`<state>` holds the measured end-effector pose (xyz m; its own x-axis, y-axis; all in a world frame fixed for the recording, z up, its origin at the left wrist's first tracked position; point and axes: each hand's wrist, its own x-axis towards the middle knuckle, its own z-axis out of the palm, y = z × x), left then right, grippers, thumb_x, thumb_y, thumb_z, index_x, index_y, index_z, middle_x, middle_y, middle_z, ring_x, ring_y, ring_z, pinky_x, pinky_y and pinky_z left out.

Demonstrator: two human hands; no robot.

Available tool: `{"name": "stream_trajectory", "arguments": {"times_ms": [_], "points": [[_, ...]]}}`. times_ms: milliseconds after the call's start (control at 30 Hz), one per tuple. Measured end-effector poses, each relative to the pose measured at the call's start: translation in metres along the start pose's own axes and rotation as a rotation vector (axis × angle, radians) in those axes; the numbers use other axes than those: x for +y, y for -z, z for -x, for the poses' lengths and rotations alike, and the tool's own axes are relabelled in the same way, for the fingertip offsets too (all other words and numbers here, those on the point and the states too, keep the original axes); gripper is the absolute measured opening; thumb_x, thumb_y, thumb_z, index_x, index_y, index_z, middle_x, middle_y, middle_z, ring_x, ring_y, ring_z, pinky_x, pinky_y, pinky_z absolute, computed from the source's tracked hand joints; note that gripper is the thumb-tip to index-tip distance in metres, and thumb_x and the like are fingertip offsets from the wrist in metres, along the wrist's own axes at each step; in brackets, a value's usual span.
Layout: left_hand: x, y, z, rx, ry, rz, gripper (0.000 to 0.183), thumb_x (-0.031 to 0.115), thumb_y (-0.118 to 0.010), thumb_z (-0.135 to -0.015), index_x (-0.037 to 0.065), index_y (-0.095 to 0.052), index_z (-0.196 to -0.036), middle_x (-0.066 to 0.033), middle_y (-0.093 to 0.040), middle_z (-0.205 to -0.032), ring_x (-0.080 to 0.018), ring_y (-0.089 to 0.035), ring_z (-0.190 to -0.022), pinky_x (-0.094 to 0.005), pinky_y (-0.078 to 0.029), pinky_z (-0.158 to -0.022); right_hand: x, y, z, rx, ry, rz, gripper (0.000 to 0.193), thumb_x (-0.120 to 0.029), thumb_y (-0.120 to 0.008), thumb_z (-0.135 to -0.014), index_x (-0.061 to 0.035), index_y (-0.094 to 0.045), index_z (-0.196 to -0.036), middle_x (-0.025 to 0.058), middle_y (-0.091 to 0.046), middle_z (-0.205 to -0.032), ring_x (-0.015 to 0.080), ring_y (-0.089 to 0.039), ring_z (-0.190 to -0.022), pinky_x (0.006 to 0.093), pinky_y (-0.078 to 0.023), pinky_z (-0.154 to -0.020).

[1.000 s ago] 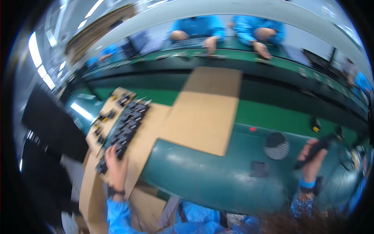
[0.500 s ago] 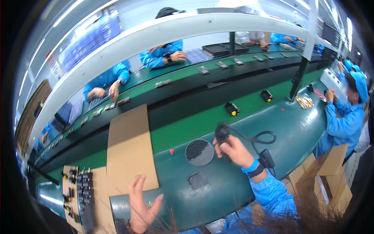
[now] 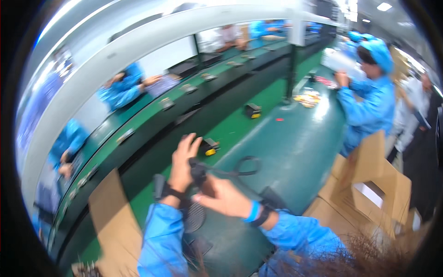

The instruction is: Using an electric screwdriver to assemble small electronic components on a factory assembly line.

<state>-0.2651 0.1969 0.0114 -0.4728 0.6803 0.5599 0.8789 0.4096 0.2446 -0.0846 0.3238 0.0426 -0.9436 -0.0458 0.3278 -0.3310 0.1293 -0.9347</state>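
My right hand (image 3: 226, 196) is closed around a black handheld device (image 3: 198, 171) with a cable; its exact kind is blurred. My left hand (image 3: 181, 161) is raised beside the device with fingers apart, and nothing shows in it. Just past its fingertips, a small black block with a yellow knob (image 3: 210, 147) sits on the green strip. A second black-and-yellow block (image 3: 253, 111) lies farther along. Partly behind my left wrist is a round dark mesh disc (image 3: 196, 218), with a flat black square piece (image 3: 197, 247) nearer to me.
A black cable (image 3: 251, 173) loops over the green table (image 3: 281, 152). A cardboard sheet (image 3: 113, 217) lies at left, open cardboard boxes (image 3: 369, 184) at right. A co-worker in blue (image 3: 369, 97) sits beside colourful small parts (image 3: 307, 98). Boards travel along the far conveyor (image 3: 138, 122).
My view has swung to the right. My left hand has risen from the near table toward the yellow-knobbed block, and now sits beside the device still held in my right hand.
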Motion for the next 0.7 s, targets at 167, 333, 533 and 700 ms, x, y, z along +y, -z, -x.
{"name": "stream_trajectory", "arguments": {"times_ms": [167, 333, 533, 700], "points": [[-0.079, -0.037, -0.012, -0.317, -0.186, -0.120, 0.053, 0.019, -0.063, -0.082, 0.006, -0.062, -0.133, -0.0153, -0.056, -0.142, -0.0386, -0.052, -0.131, -0.0462, -0.048, -0.105, 0.024, -0.017, -0.013, 0.111, 0.181, -0.128, 0.048, -0.033, -0.069, -0.095, 0.0052, -0.051, -0.118, 0.0175, -0.065, -0.090, 0.0216, -0.059, -0.081, 0.0405, -0.051, -0.075], [-0.019, -0.008, -0.030, -0.275, -0.058, 0.037, 0.046, 0.012, -0.071, -0.071, 0.000, -0.068, -0.116, -0.0164, -0.063, -0.112, -0.0381, -0.059, -0.101, -0.0467, -0.051, -0.088, 0.023, 0.009, -0.010, 0.002, 0.019, -0.063, 0.057, -0.028, -0.066, -0.094, 0.0101, -0.044, -0.130, 0.0247, -0.061, -0.089, 0.0338, -0.062, -0.081, 0.0458, -0.049, -0.076], [-0.059, 0.012, 0.030, -0.170, 0.290, -0.087, 0.052, 0.018, -0.079, -0.072, -0.004, -0.063, -0.116, -0.0196, -0.062, -0.108, -0.0439, -0.059, -0.106, -0.0455, -0.050, -0.092, 0.053, -0.021, -0.018, 0.135, 0.171, 0.033, 0.061, -0.028, -0.067, -0.094, 0.0027, -0.044, -0.141, 0.0138, -0.065, -0.082, 0.0214, -0.064, -0.070, 0.0382, -0.055, -0.067], [0.009, 0.079, 0.053, -0.036, 0.279, 0.001, 0.055, 0.025, -0.087, -0.071, -0.002, -0.066, -0.114, -0.0171, -0.064, -0.105, -0.0364, -0.062, -0.102, -0.0420, -0.049, -0.090, 0.024, 0.000, -0.004, 0.148, -0.194, -0.256, 0.037, -0.020, -0.070, -0.095, -0.0001, -0.054, -0.121, 0.0031, -0.061, -0.084, 0.0097, -0.061, -0.065, 0.0285, -0.053, -0.059]]}}
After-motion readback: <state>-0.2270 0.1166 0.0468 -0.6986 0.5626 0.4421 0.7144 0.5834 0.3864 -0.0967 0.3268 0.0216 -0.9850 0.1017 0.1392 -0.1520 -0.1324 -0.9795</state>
